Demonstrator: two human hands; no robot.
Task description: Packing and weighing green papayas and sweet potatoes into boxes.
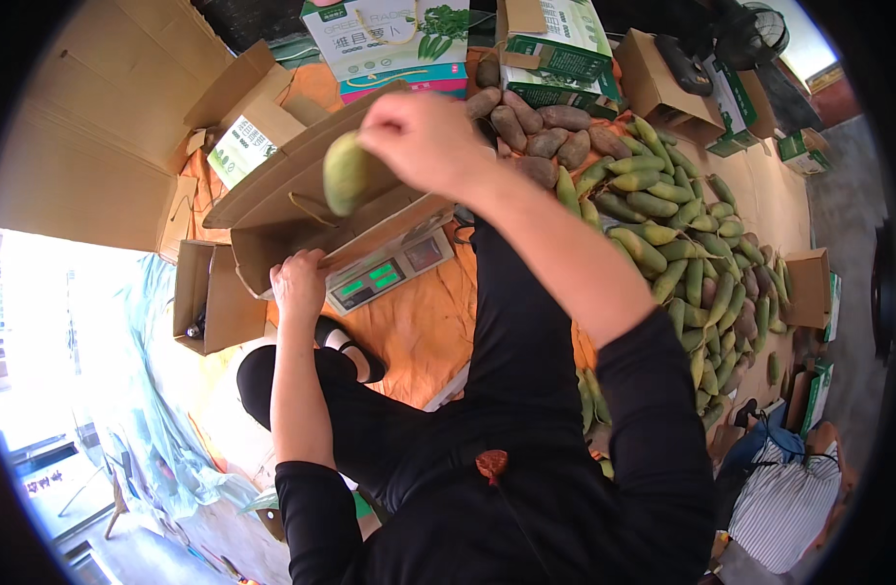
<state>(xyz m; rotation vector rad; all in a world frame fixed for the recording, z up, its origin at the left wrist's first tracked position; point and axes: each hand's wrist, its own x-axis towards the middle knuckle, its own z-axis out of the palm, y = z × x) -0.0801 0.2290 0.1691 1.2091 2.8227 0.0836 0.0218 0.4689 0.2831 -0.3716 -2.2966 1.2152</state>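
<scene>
Gripping green radish (345, 177) by upper end in right grip (417, 141), over open box (389, 233) near scale (394, 275). Touching box's near edge with left grip (299, 284); cannot tell if closed.

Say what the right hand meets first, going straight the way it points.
Likely the open cardboard box's far flap, beyond the held radish; depth is unclear, so the right hand might pass above.

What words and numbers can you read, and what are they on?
I won't copy writing out, but here's where it is:
White box, top: large print beside a radish picture.
Green-and-white boxes, upper right: print too small to read.
White panel, upper left: small print, unreadable.
Scale: lit green displays, digits too blurred.
</scene>
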